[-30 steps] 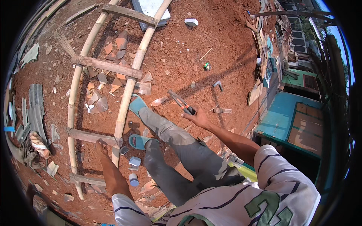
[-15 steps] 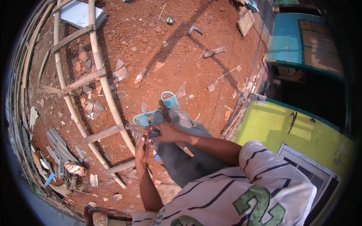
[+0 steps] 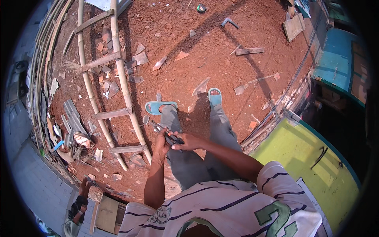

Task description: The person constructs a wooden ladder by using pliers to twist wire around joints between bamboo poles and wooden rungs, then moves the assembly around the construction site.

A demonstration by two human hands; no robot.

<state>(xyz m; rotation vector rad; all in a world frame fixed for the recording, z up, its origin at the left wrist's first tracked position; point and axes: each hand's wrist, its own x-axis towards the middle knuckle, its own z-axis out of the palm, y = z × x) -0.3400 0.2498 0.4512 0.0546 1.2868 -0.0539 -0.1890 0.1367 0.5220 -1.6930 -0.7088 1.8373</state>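
Both my hands meet in front of my legs around pliers (image 3: 172, 138) with dark handles and a touch of red. My left hand (image 3: 161, 143) is closed on the metal side, where a thin grey end sticks out past the fingers. From the other side my right hand (image 3: 188, 142) grips the dark handles. Fingers cover much of the tool, so I cannot tell if there is more than one. Below the hands are my grey trousers and blue-green sandals (image 3: 215, 97) on red soil.
A bamboo ladder (image 3: 125, 93) lies to my left, with broken tiles (image 3: 112, 87) around it. Farther off are a tape measure (image 3: 201, 8), a grey pipe elbow (image 3: 229, 23) and a wood piece (image 3: 250, 51). A yellow-green wall panel (image 3: 304, 148) stands right; another person's arm (image 3: 83, 193) shows lower left.
My feet have moved apart, and I now face slightly more left. The pliers have drawn closer to my body, with both hands now wrapped more tightly around them.
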